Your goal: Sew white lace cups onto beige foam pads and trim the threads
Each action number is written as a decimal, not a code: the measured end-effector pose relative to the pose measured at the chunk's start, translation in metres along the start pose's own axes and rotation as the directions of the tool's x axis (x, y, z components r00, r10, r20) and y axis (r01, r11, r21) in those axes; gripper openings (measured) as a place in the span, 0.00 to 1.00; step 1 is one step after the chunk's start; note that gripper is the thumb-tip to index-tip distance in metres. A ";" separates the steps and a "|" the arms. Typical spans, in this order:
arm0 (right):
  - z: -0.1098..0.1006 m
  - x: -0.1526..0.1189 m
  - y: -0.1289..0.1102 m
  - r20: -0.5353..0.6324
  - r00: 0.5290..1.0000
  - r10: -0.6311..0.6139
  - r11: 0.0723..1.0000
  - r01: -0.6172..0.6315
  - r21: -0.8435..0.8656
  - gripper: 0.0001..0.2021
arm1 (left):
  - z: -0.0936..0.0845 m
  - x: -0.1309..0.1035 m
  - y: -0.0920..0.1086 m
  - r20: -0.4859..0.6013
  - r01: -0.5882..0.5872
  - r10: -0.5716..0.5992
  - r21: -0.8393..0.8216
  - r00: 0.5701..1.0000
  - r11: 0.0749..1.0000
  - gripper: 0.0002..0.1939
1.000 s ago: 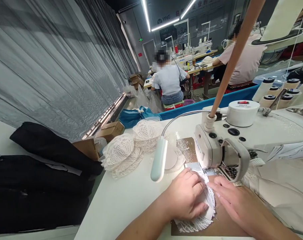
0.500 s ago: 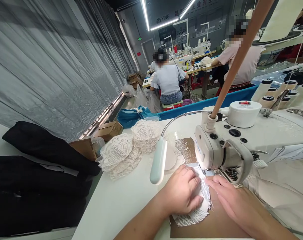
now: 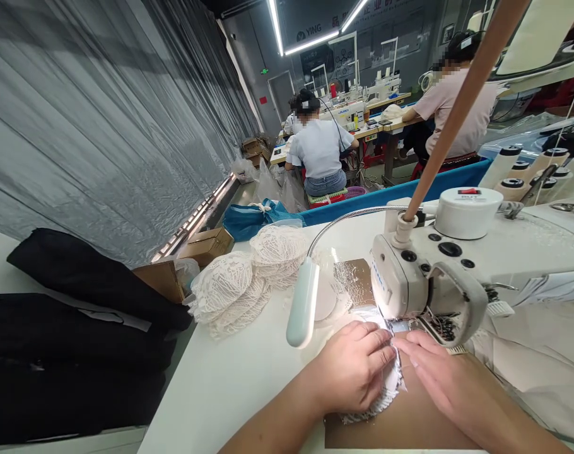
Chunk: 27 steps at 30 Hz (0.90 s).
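Under my left hand [image 3: 356, 362] lies a white lace cup piece [image 3: 390, 381], its lacy edge showing below and right of my fingers. Those fingers are bent and press onto it; the thumb is hidden. My right hand [image 3: 433, 362] rests just to the right, its fingers stretched forward and fingertips at the piece's edge. Directly ahead of both hands stands the head of a sewing machine [image 3: 395, 277]. The needle area is too small to make out. A brown plate [image 3: 410, 422] lies beneath the piece and my hands.
Stacked lace cups [image 3: 225, 284] sit on the white table [image 3: 221, 391] to the left. A gooseneck lamp [image 3: 302, 306] hangs close to my left hand. Thread cones [image 3: 509, 167] stand behind the machine. Beige fabric [image 3: 542, 366] lies at right. Two co-workers [image 3: 318, 145] sit farther off.
My left hand has shifted slightly right and forward over the lace cup, covering more of it. Its fingers are closer to my right fingertips. The view has shifted slightly.
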State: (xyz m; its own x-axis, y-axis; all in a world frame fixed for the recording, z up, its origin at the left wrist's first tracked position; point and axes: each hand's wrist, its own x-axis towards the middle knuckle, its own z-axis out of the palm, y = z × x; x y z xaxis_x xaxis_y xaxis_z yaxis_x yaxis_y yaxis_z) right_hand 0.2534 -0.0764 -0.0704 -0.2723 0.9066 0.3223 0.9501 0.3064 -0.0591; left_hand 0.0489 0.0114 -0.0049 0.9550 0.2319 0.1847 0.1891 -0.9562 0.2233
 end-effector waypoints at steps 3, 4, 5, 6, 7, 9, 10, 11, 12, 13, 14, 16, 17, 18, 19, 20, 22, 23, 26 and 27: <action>0.006 -0.004 0.000 0.044 0.999 0.025 1.000 -0.024 -0.008 0.25 | 0.003 -0.002 -0.001 -0.023 0.007 -0.007 -0.022 1.000 1.000 0.19; 0.005 -0.003 -0.001 0.041 0.999 0.026 0.999 -0.025 -0.021 0.25 | 0.004 -0.002 -0.001 -0.029 0.011 -0.012 -0.027 1.000 1.000 0.20; 0.003 -0.002 -0.002 0.030 0.999 0.020 0.999 -0.019 -0.037 0.25 | 0.005 -0.002 -0.002 -0.032 0.016 -0.017 -0.031 0.999 0.999 0.21; 0.000 0.001 -0.003 0.012 1.000 0.014 0.999 -0.014 -0.051 0.25 | 0.006 -0.003 -0.003 -0.032 0.020 -0.022 -0.032 0.999 0.999 0.21; -0.004 0.004 -0.004 -0.012 1.000 0.007 0.998 -0.008 -0.060 0.25 | 0.007 -0.003 -0.003 -0.030 0.027 -0.028 -0.033 0.999 0.999 0.22; -0.011 0.010 -0.006 -0.066 0.998 0.003 0.997 -0.008 -0.070 0.24 | 0.009 -0.003 -0.005 -0.025 0.044 -0.045 -0.026 0.999 0.999 0.23; -0.014 0.012 -0.007 -0.095 0.995 0.002 0.997 -0.010 -0.076 0.24 | 0.010 -0.003 -0.005 -0.026 0.056 -0.057 -0.018 0.998 0.998 0.23; -0.015 0.014 -0.008 -0.117 0.993 -0.002 0.997 -0.008 -0.082 0.23 | 0.011 -0.002 -0.005 -0.027 0.068 -0.068 -0.009 0.997 0.998 0.23; -0.015 0.014 -0.008 -0.132 0.991 -0.011 0.996 -0.001 -0.087 0.23 | 0.012 -0.002 -0.005 -0.027 0.079 -0.079 0.000 0.997 0.997 0.23; -0.014 0.014 -0.008 -0.145 0.989 -0.017 0.996 0.005 -0.087 0.22 | 0.012 -0.002 -0.005 -0.023 0.088 -0.087 0.009 0.996 0.996 0.23; -0.012 0.014 -0.008 -0.154 0.988 -0.013 0.997 0.001 -0.081 0.22 | 0.012 -0.002 -0.005 -0.018 0.094 -0.094 0.014 0.995 0.995 0.24; -0.005 0.011 -0.007 -0.162 0.987 0.015 0.998 -0.026 -0.062 0.23 | 0.012 -0.002 -0.005 -0.003 0.102 -0.102 0.016 0.995 0.995 0.24; -0.001 0.009 -0.006 -0.156 0.987 0.029 0.998 -0.038 -0.055 0.23 | 0.012 -0.002 -0.005 0.003 0.103 -0.103 0.014 0.995 0.995 0.24; 0.003 0.006 -0.005 -0.146 0.988 0.040 0.997 -0.049 -0.053 0.23 | 0.012 -0.002 -0.005 0.007 0.104 -0.104 0.012 0.995 0.994 0.24; 0.008 0.004 -0.004 -0.129 0.991 0.045 0.997 -0.052 -0.053 0.23 | 0.012 -0.002 -0.006 0.009 0.104 -0.104 0.010 0.995 0.995 0.24; 0.011 0.001 -0.002 -0.107 0.993 0.043 0.997 -0.048 -0.053 0.23 | 0.012 -0.002 -0.007 0.010 0.102 -0.102 0.007 0.995 0.995 0.25; 0.017 -0.003 0.000 -0.060 0.997 0.047 0.998 -0.050 -0.038 0.23 | 0.012 -0.002 -0.009 0.010 0.096 -0.097 0.004 0.995 0.995 0.24; 0.019 -0.005 0.000 -0.039 0.998 0.055 0.998 -0.056 -0.025 0.23 | 0.013 -0.003 -0.009 0.009 0.093 -0.093 0.004 0.996 0.996 0.24; 0.018 -0.007 0.001 -0.016 0.997 0.073 0.997 -0.072 0.023 0.23 | 0.014 -0.002 -0.011 0.004 0.098 -0.098 0.008 0.995 0.995 0.24; 0.016 -0.007 0.001 -0.019 0.997 0.078 0.996 -0.077 0.045 0.22 | 0.014 -0.002 -0.011 0.003 0.104 -0.104 0.012 0.995 0.994 0.23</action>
State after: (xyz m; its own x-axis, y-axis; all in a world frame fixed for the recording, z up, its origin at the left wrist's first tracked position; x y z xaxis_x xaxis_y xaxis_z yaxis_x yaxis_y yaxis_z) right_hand 0.2539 -0.0777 -0.0877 -0.1945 0.9220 0.3349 0.9603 0.2485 -0.1264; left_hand 0.0482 0.0190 -0.0212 0.9307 0.3299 0.1578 0.2903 -0.9289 0.2300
